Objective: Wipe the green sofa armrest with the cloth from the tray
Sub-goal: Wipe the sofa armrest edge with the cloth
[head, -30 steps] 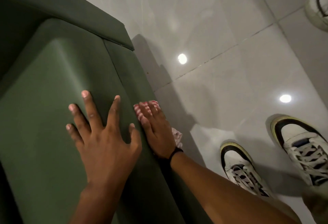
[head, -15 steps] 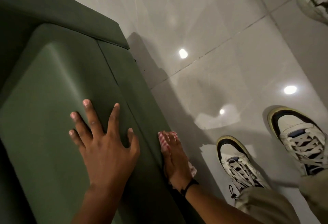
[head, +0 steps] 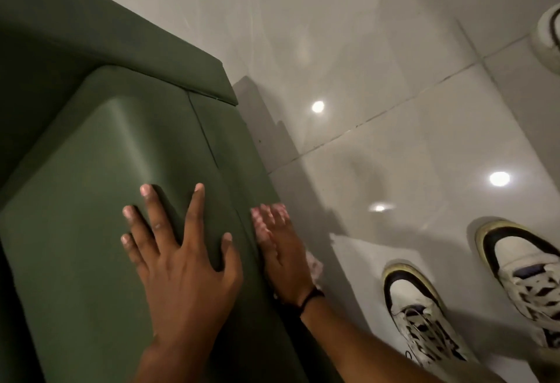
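The green sofa armrest [head: 100, 188] fills the left half of the head view, its outer side face [head: 233, 146] dropping to the floor. My left hand [head: 178, 258] lies flat on the armrest top with fingers spread, holding nothing. My right hand [head: 283, 255] presses a pink and white checked cloth [head: 313, 264] flat against the outer side face. The cloth shows past my fingertips and beside my palm; most of it is hidden under the hand. The hand is blurred by motion.
Glossy white floor tiles [head: 394, 109] lie to the right of the sofa, with ceiling light reflections. My two white and black sneakers [head: 418, 316] stand at the lower right. Another shoe [head: 548, 36] shows at the right edge. The sofa back [head: 75, 36] rises at the upper left.
My right hand slid the cloth back along the armrest's outer side, then forward again. My left hand has stayed flat on top. The camera has shifted slightly.
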